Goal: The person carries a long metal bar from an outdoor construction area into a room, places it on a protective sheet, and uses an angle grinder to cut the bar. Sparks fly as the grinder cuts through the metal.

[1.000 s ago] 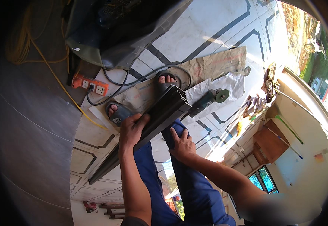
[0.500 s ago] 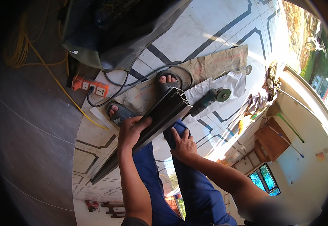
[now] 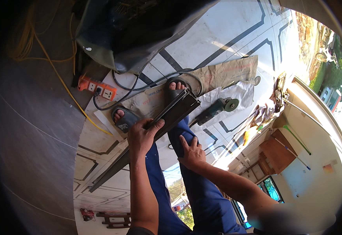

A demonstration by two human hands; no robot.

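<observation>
In the head view, the worker's left hand (image 3: 141, 137) grasps a long dark profile (image 3: 173, 118) near the centre of the frame, thumb laid over the upper face and fingers wrapped around the left edge. The profile runs diagonally, its open cut end just above centre and its far end at lower left. The right hand (image 3: 192, 153) rests on the blue trousers (image 3: 196, 188) at the knee, right of centre, fingers parted and gripping nothing. A grinder (image 3: 212, 111) lies just right of the profile's upper end, near a white sheet (image 3: 240, 94); its disc (image 3: 231, 105) points to the upper right. Brown paper (image 3: 230, 73) extends beyond, beneath the upper sandal (image 3: 172, 95). At upper left, an orange power strip (image 3: 86, 84) carries a black plug (image 3: 97, 91); a yellow cord (image 3: 86, 116) passes below it.
</observation>
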